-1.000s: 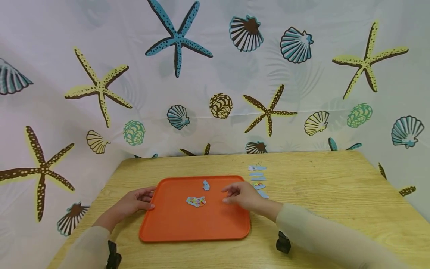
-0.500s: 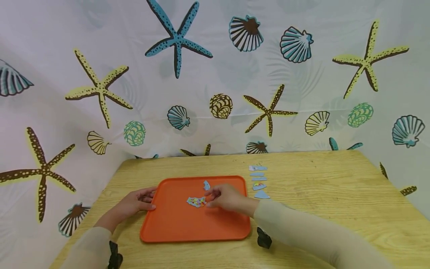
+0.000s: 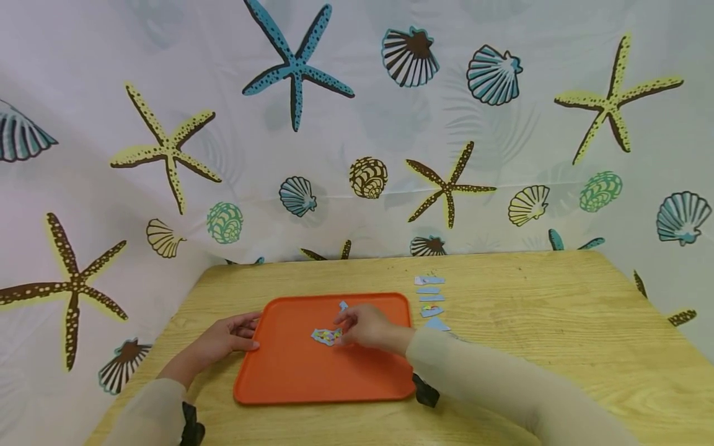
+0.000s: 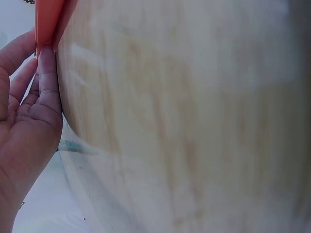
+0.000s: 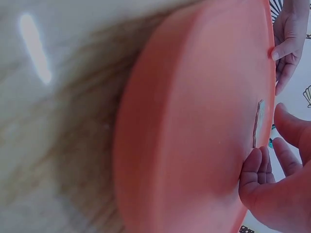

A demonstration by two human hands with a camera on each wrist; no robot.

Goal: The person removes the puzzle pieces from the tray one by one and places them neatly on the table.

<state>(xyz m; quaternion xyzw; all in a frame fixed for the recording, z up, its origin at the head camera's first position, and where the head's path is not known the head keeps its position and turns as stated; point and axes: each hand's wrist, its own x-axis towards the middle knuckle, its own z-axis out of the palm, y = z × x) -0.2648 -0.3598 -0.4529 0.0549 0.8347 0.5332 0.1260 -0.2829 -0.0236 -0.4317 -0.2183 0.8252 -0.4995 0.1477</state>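
An orange tray (image 3: 290,378) lies on the wooden table. My left hand (image 3: 225,337) holds its left edge, thumb on the rim and the other fingers beside and below; in the left wrist view the left hand (image 4: 29,107) meets the tray's edge (image 4: 46,22). My right hand (image 3: 365,327) is low over the tray, fingertips at the right end of a multicoloured paper piece (image 3: 325,336) with light-blue edges. The right wrist view shows the right hand's (image 5: 279,165) thumb and index finger spread, other fingers curled near the paper piece (image 5: 259,121). A small blue piece (image 3: 343,305) lies behind it, partly hidden.
Right of the tray, several light-blue paper strips (image 3: 431,298) lie in a column on the table (image 3: 558,328). The nearest blue piece (image 3: 437,324) is close to my right sleeve (image 3: 474,365). A seashell-patterned cloth (image 3: 357,124) hangs behind the table.
My right hand has moved left across the tray, from its right side to the multicoloured paper piece. The left hand has stayed at the tray's left edge.
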